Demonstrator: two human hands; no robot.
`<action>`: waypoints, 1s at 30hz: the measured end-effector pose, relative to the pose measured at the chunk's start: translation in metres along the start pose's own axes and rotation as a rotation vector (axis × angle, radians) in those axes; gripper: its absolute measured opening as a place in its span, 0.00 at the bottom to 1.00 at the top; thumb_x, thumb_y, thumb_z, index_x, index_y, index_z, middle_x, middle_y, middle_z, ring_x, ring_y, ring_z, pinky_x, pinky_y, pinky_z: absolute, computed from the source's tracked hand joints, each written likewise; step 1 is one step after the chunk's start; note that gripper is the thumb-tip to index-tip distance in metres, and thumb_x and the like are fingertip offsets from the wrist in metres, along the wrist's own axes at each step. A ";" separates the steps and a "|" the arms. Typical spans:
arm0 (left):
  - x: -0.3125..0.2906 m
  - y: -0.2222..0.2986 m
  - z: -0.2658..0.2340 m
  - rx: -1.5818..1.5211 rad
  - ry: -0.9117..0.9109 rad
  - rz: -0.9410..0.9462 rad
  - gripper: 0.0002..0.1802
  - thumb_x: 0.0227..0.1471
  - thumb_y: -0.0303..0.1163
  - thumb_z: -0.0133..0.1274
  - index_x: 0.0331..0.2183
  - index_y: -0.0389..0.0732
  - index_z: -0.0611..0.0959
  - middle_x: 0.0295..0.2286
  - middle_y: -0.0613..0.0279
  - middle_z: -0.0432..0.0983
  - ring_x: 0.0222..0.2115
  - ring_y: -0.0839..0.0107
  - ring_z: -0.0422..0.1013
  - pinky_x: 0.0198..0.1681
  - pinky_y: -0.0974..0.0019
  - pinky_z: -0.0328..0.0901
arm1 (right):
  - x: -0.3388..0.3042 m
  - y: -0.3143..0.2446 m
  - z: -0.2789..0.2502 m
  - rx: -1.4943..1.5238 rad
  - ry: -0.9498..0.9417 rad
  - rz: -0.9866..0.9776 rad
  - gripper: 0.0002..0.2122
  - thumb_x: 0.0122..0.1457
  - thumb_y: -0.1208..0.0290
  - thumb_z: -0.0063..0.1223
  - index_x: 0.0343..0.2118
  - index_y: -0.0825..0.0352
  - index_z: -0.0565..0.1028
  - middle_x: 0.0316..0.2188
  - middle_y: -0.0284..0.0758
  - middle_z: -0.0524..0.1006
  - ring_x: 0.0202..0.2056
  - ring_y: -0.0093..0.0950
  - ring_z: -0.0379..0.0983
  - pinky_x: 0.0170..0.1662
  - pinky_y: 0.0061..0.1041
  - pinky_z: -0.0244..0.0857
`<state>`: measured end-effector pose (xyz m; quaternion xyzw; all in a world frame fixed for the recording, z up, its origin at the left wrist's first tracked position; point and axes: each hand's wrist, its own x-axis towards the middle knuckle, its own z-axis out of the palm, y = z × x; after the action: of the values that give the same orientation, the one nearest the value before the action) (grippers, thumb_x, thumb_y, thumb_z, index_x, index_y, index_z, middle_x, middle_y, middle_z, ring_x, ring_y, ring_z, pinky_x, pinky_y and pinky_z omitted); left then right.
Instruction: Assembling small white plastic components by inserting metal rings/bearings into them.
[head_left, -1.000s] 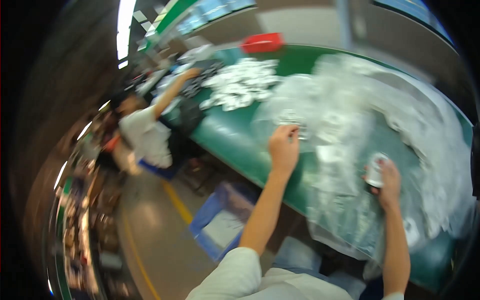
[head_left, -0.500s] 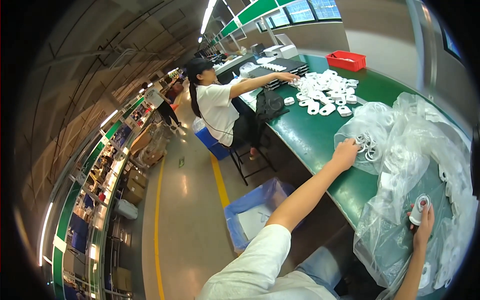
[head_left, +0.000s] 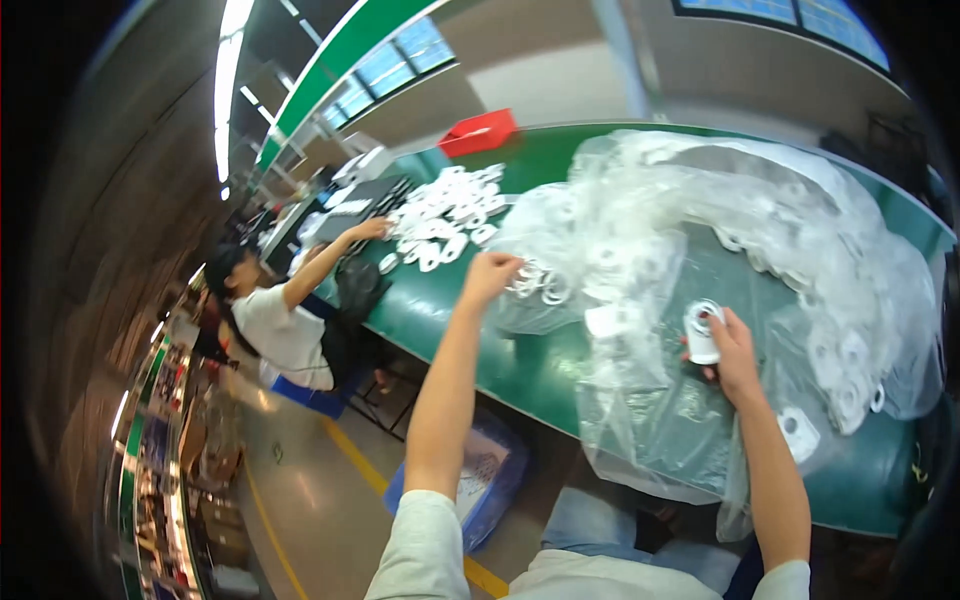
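My left hand point(head_left: 490, 277) is at the near-left edge of a clear plastic bag point(head_left: 545, 215), its fingertips pinched together beside several thin white rings point(head_left: 543, 282). Whatever lies between those fingertips is too blurred to make out. In my right hand point(head_left: 738, 356) is a white plastic housing point(head_left: 702, 335), rounded at one end with a circular opening, held upright over a large clear plastic sheet bag point(head_left: 655, 430). More white housings point(head_left: 850, 370) show through the plastic on the right.
A heap of white parts point(head_left: 445, 215) covers the green table point(head_left: 425, 305) farther left. There a seated co-worker point(head_left: 285, 320) reaches an arm to the heap. Behind it stands a red bin point(head_left: 478, 132). A blue-lined box point(head_left: 490, 480) sits below the table edge.
My view has swung to the right, so the table and bags appear farther left. My left hand stays by the rings, and my right hand still holds the white housing.
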<state>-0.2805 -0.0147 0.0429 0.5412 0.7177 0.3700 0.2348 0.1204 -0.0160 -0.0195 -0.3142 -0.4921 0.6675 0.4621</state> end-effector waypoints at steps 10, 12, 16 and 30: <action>-0.011 0.052 -0.013 -0.464 -0.206 -0.035 0.17 0.48 0.28 0.55 0.42 0.36 0.78 0.30 0.65 0.77 0.29 0.80 0.71 0.31 0.77 0.62 | -0.001 -0.008 -0.005 0.078 -0.050 0.084 0.12 0.64 0.67 0.35 0.43 0.68 0.65 0.30 0.42 0.77 0.24 0.27 0.76 0.13 0.16 0.59; -0.017 0.059 -0.011 -0.308 -0.122 -0.020 0.17 0.46 0.27 0.55 0.41 0.35 0.78 0.30 0.63 0.79 0.29 0.79 0.71 0.31 0.76 0.63 | -0.002 -0.011 -0.005 0.077 -0.053 0.086 0.12 0.64 0.67 0.35 0.44 0.69 0.66 0.30 0.41 0.77 0.24 0.27 0.76 0.13 0.16 0.59; -0.023 0.074 0.011 -0.206 -0.032 0.121 0.11 0.45 0.26 0.56 0.34 0.34 0.80 0.26 0.61 0.79 0.27 0.79 0.73 0.28 0.77 0.62 | -0.002 -0.008 -0.009 0.100 -0.040 0.084 0.12 0.64 0.67 0.36 0.44 0.69 0.66 0.30 0.42 0.77 0.25 0.27 0.77 0.13 0.16 0.59; -0.058 0.139 0.163 -0.098 -0.150 0.696 0.09 0.40 0.18 0.57 0.29 0.37 0.83 0.26 0.59 0.77 0.28 0.71 0.72 0.33 0.72 0.65 | 0.000 -0.015 -0.011 0.099 -0.089 0.205 0.14 0.63 0.63 0.40 0.46 0.67 0.65 0.33 0.40 0.77 0.29 0.28 0.77 0.22 0.19 0.69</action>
<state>-0.0591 -0.0058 0.0482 0.7669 0.4526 0.4209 0.1727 0.1344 -0.0110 -0.0083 -0.3099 -0.4436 0.7481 0.3841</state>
